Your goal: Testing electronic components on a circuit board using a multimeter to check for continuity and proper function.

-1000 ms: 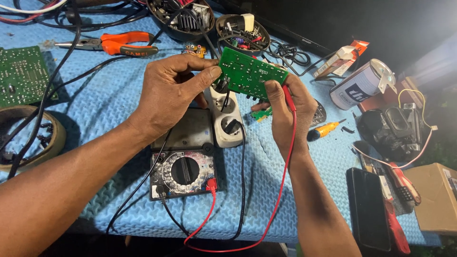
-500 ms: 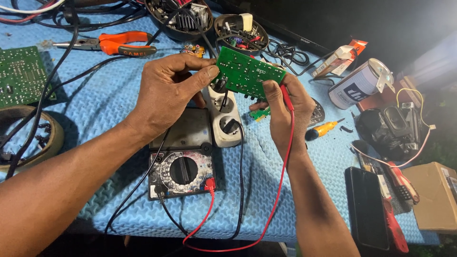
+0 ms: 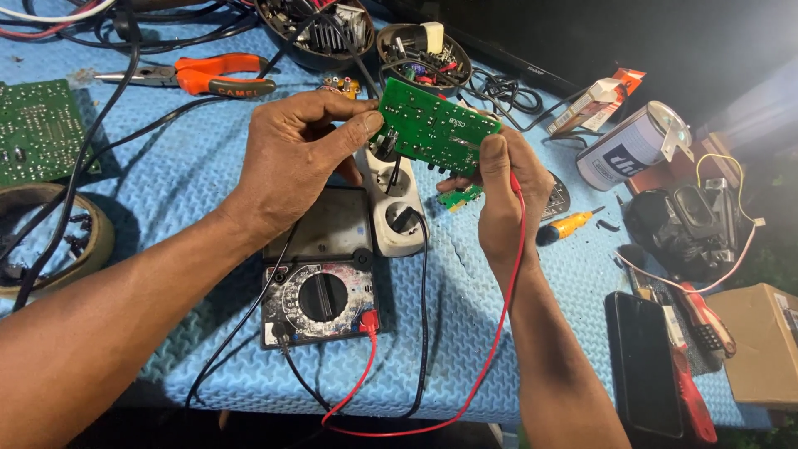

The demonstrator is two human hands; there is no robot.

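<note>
A green circuit board [image 3: 436,125] is held up over the blue mat between both hands. My left hand [image 3: 295,158] pinches its left edge with thumb and fingers. My right hand [image 3: 503,195] grips its right edge and also holds a red test probe, whose tip touches the board. The red lead [image 3: 507,324] runs down my right forearm to a multimeter [image 3: 320,278] lying on the mat below my left hand. A black lead [image 3: 249,324] also leaves the meter; where it ends I cannot tell.
A white power strip [image 3: 395,208] lies under the board. Orange-handled pliers [image 3: 195,75], two bowls of parts [image 3: 320,29], another green board [image 3: 37,129], a tape roll [image 3: 46,241], a tin can [image 3: 632,145], a small orange screwdriver [image 3: 569,226], a black phone [image 3: 648,362] and a cardboard box [image 3: 761,341] surround them.
Both hands and the board have held nearly still; the board has tilted slightly and the view has shifted a little.
</note>
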